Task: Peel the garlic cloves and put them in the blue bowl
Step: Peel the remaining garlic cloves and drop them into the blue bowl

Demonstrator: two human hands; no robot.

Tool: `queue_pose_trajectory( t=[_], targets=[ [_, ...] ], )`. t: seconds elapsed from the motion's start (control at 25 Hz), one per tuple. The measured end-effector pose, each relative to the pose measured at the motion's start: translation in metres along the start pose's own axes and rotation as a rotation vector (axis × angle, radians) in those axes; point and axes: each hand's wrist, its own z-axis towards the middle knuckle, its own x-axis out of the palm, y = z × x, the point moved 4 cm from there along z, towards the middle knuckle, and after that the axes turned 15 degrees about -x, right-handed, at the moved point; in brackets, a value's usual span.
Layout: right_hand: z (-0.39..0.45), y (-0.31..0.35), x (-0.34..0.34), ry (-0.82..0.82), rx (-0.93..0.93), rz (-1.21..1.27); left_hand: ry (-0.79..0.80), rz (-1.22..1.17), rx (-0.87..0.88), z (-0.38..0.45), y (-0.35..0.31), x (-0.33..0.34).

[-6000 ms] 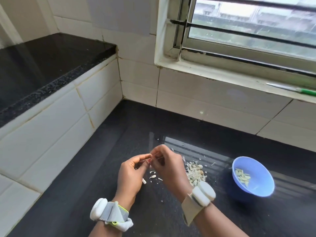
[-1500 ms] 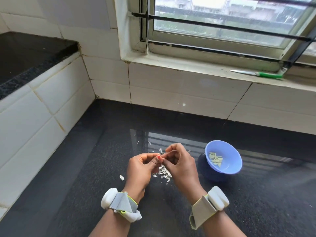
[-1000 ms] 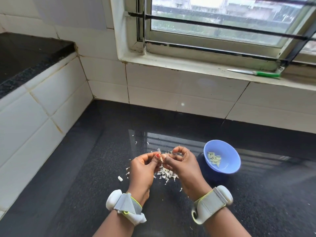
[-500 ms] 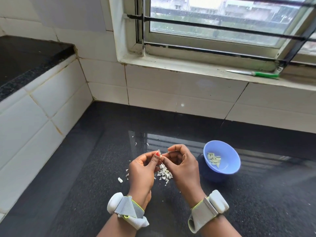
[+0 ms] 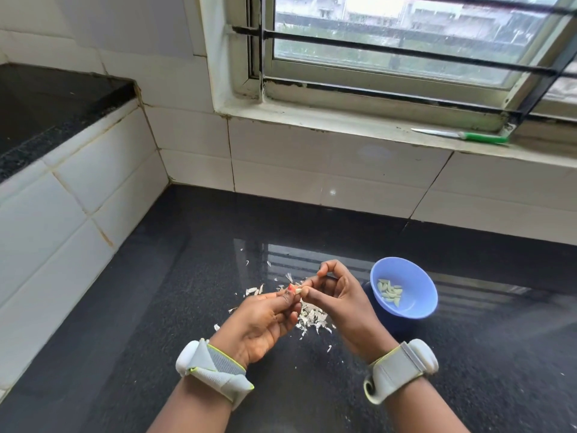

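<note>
Both hands meet above the black counter over a pile of garlic skins (image 5: pixel 312 317). My left hand (image 5: pixel 262 320) pinches a small pale garlic clove (image 5: pixel 298 290) between thumb and fingertips. My right hand (image 5: pixel 340 298) pinches the same clove from the right, its fingers curled. A thin piece of skin (image 5: pixel 288 277) sticks up just above the clove. To the right of my right hand stands the blue bowl (image 5: pixel 418 289), which holds several peeled cloves (image 5: pixel 388 295).
Loose skin flakes (image 5: pixel 253 290) lie scattered on the black counter (image 5: pixel 156 323) left of the hands. A green-handled knife (image 5: pixel 462 135) lies on the window sill at the back right. White tiled walls bound the counter on the left and at the back.
The hands have stayed together on the clove, working at it with small finger movements. Since six seconds ago the view has swung right, so the bowl sits closer to my right hand.
</note>
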Motion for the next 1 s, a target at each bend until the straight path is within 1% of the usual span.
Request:
queue_pose_trajectory(
  t=[0.08, 0.12, 0.24, 0.32, 0.4, 0.52, 0.6, 0.68, 0.8, 0.88, 1.0],
  targets=[
    [-0.001, -0.003, 0.0, -0.03, 0.014, 0.064, 0.007, -0.031, 0.039, 0.0, 0.002, 0.002],
    [-0.001, -0.005, 0.001, -0.057, 0.019, 0.072, -0.038, 0.011, 0.114, 0.001, 0.002, 0.002],
    [-0.002, -0.01, 0.001, -0.149, 0.011, -0.014, -0.245, 0.288, 0.417, -0.002, -0.002, 0.0],
    [-0.002, -0.009, 0.001, -0.172, -0.019, -0.113, -0.324, 0.413, 0.536, -0.004, -0.005, -0.001],
    [-0.002, -0.006, 0.002, -0.159, -0.044, -0.199, -0.369, 0.43, 0.576, -0.006, -0.006, -0.002],
    [-0.003, -0.004, 0.004, -0.096, -0.094, -0.36, -0.393, 0.408, 0.57, -0.007, -0.005, -0.003],
    [-0.003, -0.003, 0.004, -0.094, -0.133, -0.441, -0.408, 0.487, 0.591, -0.006, -0.006, -0.002],
    [-0.004, -0.001, 0.003, -0.107, -0.161, -0.469, -0.442, 0.602, 0.629, -0.008, -0.01, 0.0],
    [-0.004, 0.003, 0.005, -0.09, -0.198, -0.513, -0.542, 0.758, 0.68, -0.013, -0.015, 0.003],
    [-0.005, 0.003, 0.005, -0.074, -0.206, -0.527, -0.58, 0.818, 0.698, -0.016, -0.017, 0.004],
    [-0.005, 0.002, 0.005, -0.051, -0.202, -0.548, -0.6, 0.846, 0.684, -0.016, -0.018, 0.004]
  ],
)
